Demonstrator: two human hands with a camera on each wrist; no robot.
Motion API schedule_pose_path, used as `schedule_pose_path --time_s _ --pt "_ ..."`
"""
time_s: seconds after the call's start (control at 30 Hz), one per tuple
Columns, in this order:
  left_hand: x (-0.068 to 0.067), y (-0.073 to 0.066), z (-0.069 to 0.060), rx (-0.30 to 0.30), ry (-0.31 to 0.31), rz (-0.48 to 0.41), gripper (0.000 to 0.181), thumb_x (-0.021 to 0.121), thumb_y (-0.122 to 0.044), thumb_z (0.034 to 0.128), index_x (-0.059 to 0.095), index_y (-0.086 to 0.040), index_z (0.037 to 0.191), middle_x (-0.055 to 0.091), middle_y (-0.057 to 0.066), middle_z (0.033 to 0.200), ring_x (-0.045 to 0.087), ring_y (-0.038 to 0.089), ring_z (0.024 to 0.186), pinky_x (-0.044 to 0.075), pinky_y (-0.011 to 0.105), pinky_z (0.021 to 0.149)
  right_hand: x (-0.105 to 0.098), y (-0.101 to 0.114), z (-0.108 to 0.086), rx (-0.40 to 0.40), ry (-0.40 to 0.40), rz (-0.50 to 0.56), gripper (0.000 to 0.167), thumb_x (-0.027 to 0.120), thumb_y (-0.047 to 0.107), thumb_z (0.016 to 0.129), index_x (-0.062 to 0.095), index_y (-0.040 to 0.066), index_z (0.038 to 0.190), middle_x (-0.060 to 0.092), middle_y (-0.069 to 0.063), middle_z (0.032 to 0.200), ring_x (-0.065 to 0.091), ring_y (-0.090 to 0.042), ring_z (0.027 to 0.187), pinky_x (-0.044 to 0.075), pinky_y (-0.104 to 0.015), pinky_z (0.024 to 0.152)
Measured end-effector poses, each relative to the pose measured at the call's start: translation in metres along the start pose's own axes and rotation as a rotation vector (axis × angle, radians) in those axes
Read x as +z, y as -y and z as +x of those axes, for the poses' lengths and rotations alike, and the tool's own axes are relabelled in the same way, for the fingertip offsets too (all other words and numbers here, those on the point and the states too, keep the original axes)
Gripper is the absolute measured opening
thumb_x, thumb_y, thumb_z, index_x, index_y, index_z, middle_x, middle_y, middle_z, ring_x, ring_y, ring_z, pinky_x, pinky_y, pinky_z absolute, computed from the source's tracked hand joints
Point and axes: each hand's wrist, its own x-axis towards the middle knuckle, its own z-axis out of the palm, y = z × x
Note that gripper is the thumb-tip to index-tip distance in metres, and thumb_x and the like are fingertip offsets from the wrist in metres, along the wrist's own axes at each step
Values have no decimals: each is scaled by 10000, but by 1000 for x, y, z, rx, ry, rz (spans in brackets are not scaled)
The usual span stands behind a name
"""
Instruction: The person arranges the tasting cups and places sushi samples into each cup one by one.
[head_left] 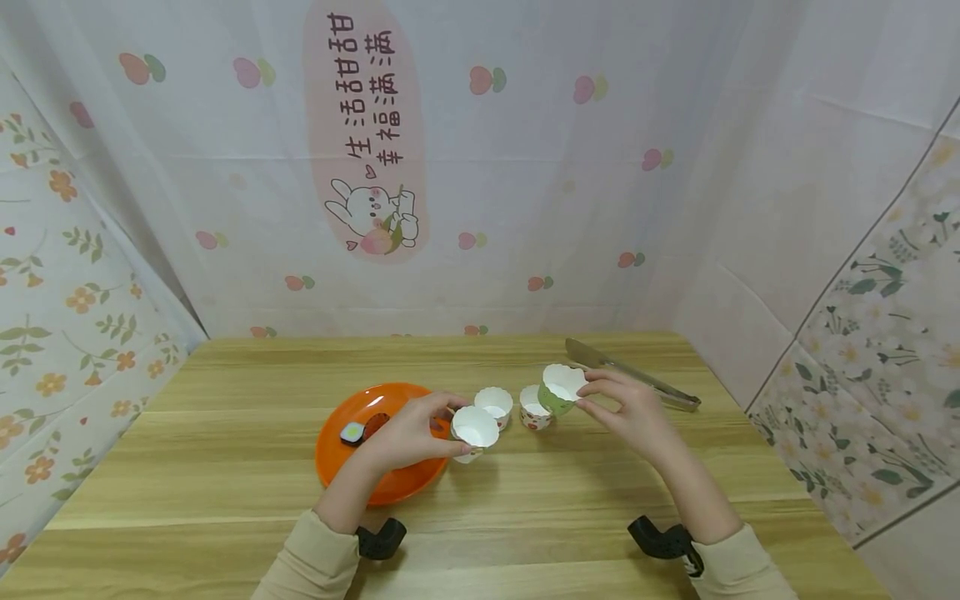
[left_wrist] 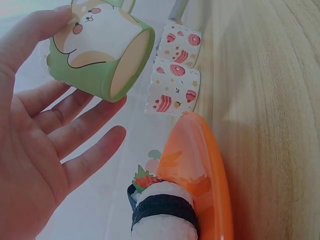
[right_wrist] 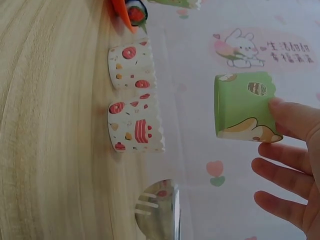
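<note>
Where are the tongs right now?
In the head view, the tongs lie at the right of the wooden table, toward its far edge, just beyond the right hand and the green cup it holds.

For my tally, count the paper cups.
4: a green cup in the left hand, another green cup in the right hand, a patterned cup and a second patterned cup on the table. Nested ones could hide.

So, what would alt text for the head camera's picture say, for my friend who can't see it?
A person's left hand pinches a paper baking cup and the right hand a green cup, above a wood-grain table. Two more cups stand between these. An orange plate with a sushi roll sits at left; metal tongs lie at back right.
</note>
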Motion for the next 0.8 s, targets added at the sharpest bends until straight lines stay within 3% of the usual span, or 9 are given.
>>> schedule_pose_path --time_s 0.57,0.8 --pt "-1 1 0 16 -12 43 611 789 -255 805 554 -21 1319 575 -13 1222 552 172 1001 476 430 848 -2 -19 -4 21 -2 -121 147 822 94 730 734 93 848 679 -143 1064 638 -359 982 539 -475 703" --pt "2 -2 0 12 -19 27 539 773 -125 814 562 18 1288 578 78 1213 545 261 1010 471 513 842 -3 -25 -6 28 -1 -136 153 824 94 726 732 100 848 679 -138 1064 640 -357 974 540 -476 690"
